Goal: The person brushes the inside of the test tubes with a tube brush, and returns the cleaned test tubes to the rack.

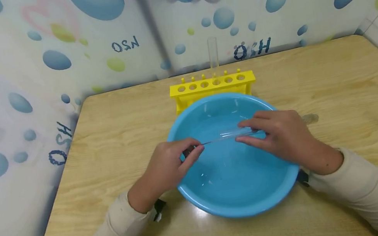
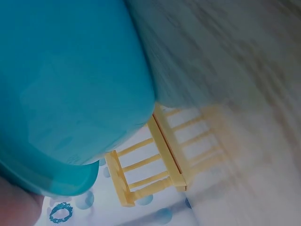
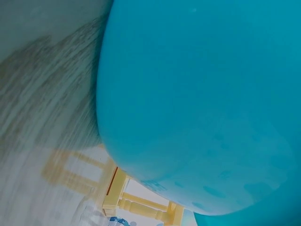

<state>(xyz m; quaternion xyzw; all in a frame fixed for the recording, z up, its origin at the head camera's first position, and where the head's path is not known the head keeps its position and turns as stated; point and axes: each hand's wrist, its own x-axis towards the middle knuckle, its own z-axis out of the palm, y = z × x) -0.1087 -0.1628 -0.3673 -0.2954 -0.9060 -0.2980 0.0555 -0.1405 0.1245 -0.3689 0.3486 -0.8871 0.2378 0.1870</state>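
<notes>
Over the blue basin (image 1: 241, 209), my left hand (image 1: 170, 163) pinches a thin, wire-like rod (image 1: 210, 142) between thumb and fingertips. My right hand (image 1: 278, 133) holds a clear glass test tube (image 1: 227, 134) lying nearly level, its thumb below and fingers above. From the left fingertips the rod runs right to the tube; whether it lies inside or along it I cannot tell. The right fingers hide the tube's right end. In the left wrist view, part of a hand (image 2: 16, 205) shows at the basin's rim. The right wrist view shows mostly the basin's outer wall (image 3: 188, 94).
Behind the basin stands a yellow test tube rack (image 1: 210, 85) with one upright clear tube (image 1: 213, 54) in it. The wooden table (image 1: 120, 133) meets a wall with bubble prints at the back and left. A dark spot (image 1: 311, 118) marks the table right of the basin.
</notes>
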